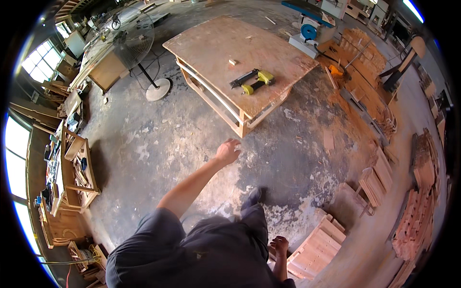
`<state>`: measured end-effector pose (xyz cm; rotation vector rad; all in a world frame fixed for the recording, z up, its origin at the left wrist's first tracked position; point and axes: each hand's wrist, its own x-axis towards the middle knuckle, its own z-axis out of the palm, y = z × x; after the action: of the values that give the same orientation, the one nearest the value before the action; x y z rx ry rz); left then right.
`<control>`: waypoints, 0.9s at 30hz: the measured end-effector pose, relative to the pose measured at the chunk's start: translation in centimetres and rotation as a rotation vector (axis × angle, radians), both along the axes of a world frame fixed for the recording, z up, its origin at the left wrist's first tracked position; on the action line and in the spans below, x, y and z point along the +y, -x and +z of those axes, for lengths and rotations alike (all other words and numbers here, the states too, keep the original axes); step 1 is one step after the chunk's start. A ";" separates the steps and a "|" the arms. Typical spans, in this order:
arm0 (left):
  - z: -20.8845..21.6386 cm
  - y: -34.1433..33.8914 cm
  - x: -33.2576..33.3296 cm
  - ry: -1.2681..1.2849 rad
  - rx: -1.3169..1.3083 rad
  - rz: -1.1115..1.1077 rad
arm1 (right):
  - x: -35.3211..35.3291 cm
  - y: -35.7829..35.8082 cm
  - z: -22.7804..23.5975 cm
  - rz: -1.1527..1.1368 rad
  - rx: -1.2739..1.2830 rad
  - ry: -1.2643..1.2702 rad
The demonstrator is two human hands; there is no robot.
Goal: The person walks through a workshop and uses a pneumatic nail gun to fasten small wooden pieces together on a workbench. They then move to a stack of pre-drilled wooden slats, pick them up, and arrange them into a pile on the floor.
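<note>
My left hand [228, 152] is stretched forward over the floor, just short of the near corner of a wooden worktable [211, 43]. Its fingers are loosely bent and apart, with nothing in them. Low at my side hangs my right hand [279, 245], fingers slightly curled and apart, and I see nothing held there. Beside it lies a stack of pale wooden boards [317, 247]. On the tabletop rests a yellow and black nail gun [255, 80] on its side, and a small wood block [233, 62] sits a little farther back.
A pedestal fan [157, 90] stands left of the table. Shelving with tools and offcuts [81, 173] lines the left wall. To the right are sawdust [355, 79], a machine with a blue wheel [309, 31], leaning boards [374, 180] and stacked lumber [418, 221].
</note>
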<state>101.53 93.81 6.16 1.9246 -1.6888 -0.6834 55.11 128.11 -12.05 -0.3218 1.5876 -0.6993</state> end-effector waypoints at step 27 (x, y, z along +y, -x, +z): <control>0.6 -10.6 -42.9 -0.069 -0.001 -0.262 | -52.3 -22.2 4.9 0.012 0.185 0.152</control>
<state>112.16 50.93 6.76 1.7644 -1.9626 -0.8473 77.33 75.84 -7.10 -0.5204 1.7087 -0.8015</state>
